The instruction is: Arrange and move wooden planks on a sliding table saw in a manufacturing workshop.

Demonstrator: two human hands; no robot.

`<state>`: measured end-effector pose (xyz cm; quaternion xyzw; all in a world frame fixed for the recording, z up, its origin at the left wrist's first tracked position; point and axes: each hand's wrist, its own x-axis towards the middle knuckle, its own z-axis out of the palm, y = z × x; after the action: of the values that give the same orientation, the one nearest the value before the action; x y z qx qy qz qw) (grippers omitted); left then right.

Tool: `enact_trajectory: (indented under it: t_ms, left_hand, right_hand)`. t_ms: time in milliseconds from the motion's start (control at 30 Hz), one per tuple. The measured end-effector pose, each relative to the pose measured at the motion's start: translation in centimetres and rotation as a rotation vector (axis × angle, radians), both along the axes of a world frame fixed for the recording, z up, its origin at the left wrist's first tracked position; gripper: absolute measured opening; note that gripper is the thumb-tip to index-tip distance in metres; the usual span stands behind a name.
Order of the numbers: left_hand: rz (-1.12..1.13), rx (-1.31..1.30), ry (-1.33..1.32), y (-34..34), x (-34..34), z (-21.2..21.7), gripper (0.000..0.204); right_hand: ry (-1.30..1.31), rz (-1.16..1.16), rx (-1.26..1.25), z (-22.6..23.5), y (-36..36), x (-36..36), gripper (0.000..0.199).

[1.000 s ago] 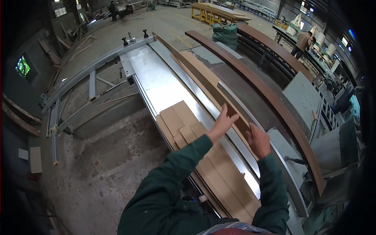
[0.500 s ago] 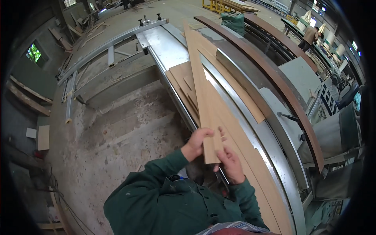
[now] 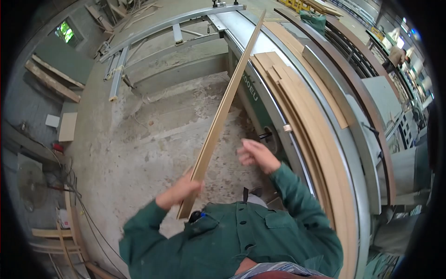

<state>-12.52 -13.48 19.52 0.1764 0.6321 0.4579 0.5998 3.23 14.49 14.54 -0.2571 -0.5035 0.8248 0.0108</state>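
My left hand (image 3: 182, 188) grips a long, narrow wooden board (image 3: 217, 121) close to its near end. The board stands on edge and slants away to the far right, its tip over the saw's metal sliding table (image 3: 234, 28). A line runs along its length; I cannot tell whether it is one strip or two together. My right hand (image 3: 258, 156) is raised to the right of the board, apart from it, with loosely bent, slightly blurred fingers and nothing visible in them. Several more wooden boards (image 3: 304, 121) lie stacked along the machine beside my right arm.
A metal fence (image 3: 341, 111) and a long curved brown panel (image 3: 353, 83) run along the right. A metal outrigger frame (image 3: 176, 35) extends at far left. Cables (image 3: 86, 204) and offcuts lie by the left wall. Another person (image 3: 396, 56) works at far right.
The board has swung left off the stack and turned on edge in my left hand. My right hand has let go of it. The view has shifted left.
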Motion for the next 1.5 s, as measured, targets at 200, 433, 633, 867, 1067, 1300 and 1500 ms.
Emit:
enact_trajectory:
  t_ms: [200, 433, 633, 867, 1067, 1300, 1500]
  left_hand:
    - [-0.156, 0.06, 0.231, -17.7, 3.9, -3.7, 0.082]
    - [0.023, 0.012, 0.082, -22.3, 5.7, -9.2, 0.079]
    - [0.077, -0.063, 0.416, -18.8, 7.2, -12.7, 0.072]
    - [0.216, -0.107, 0.474, -28.0, 18.1, -13.5, 0.073]
    - [0.303, -0.625, 0.53, -29.7, 25.0, -13.2, 0.069]
    - [0.69, -1.243, 0.782, -41.1, 31.1, -14.8, 0.037]
    - [1.485, -1.82, 1.003, -49.3, 28.5, -11.4, 0.074]
  right_hand:
    - [0.091, -0.271, -0.183, -3.8, -2.7, -15.5, 0.07]
    - [-0.095, -0.166, -0.443, -11.1, -16.2, -13.7, 0.036]
    - [-0.164, 0.388, -0.744, -14.2, -23.9, -8.3, 0.026]
    - [-0.118, -0.162, -0.151, -10.1, -2.2, -18.7, 0.061]
    - [-0.196, -0.306, -0.144, -16.0, 6.3, -25.0, 0.042]
    - [-0.248, -0.059, -0.144, -15.3, -12.2, -23.5, 0.026]
    - [-0.154, 0.06, -0.326, -12.0, -28.8, -22.3, 0.021]
